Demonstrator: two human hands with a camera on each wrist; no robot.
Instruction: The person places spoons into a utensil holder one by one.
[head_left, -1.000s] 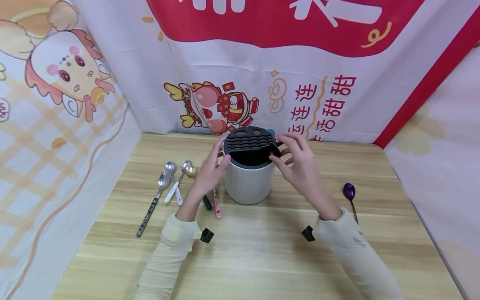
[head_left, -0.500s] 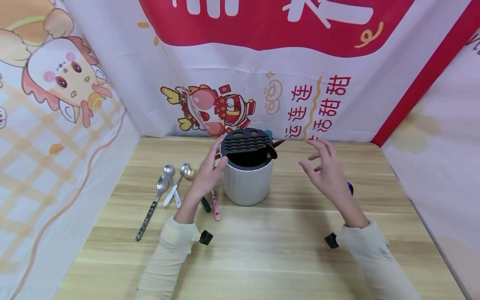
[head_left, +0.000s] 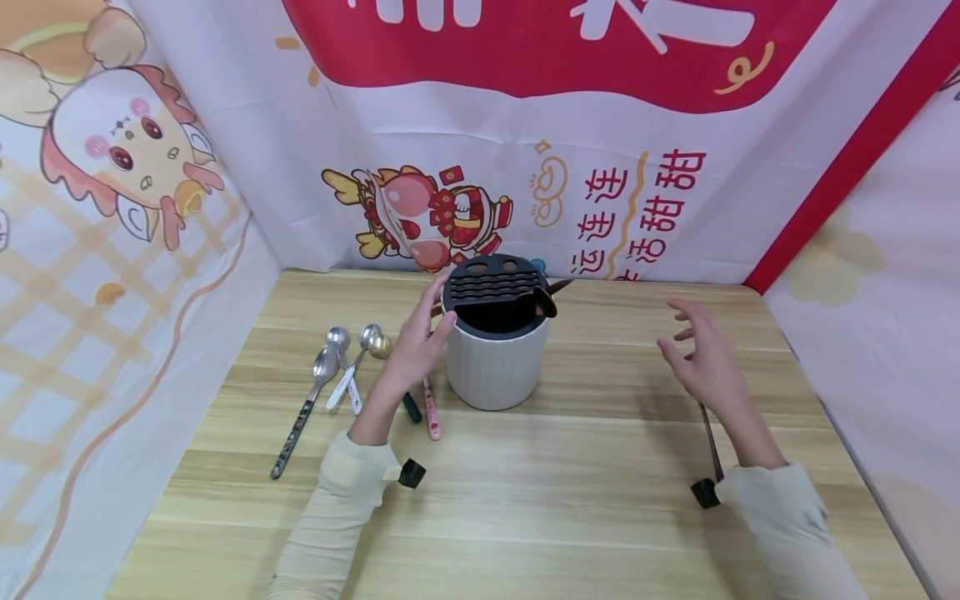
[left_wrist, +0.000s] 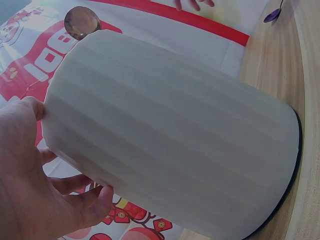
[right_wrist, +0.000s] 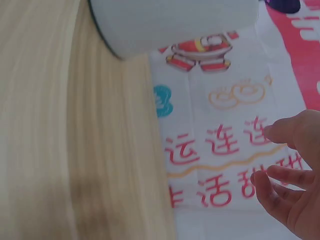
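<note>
A white ribbed utensil holder with a black slotted lid stands toward the back of the table. My left hand grips its left side, thumb at the rim and fingers round the wall. A dark, shiny spoon shows its bowl at the right of the lid's wide opening; in the left wrist view the spoon bowl pokes above the rim. My right hand hovers at the right, fingers loosely bent around nothing. It covers the bowl of a purple spoon, whose handle shows below; the left wrist view shows the purple spoon's bowl.
Left of the holder lie several spoons: a silver spoon with a dark patterned handle, spoons with white handles, a gold-bowled spoon and a pink handle. A printed cloth hangs behind the table's back edge.
My right hand has let go of the dark spoon at the holder's opening and moved right and toward me, over the purple spoon. The left hand has kept its grip on the holder.
</note>
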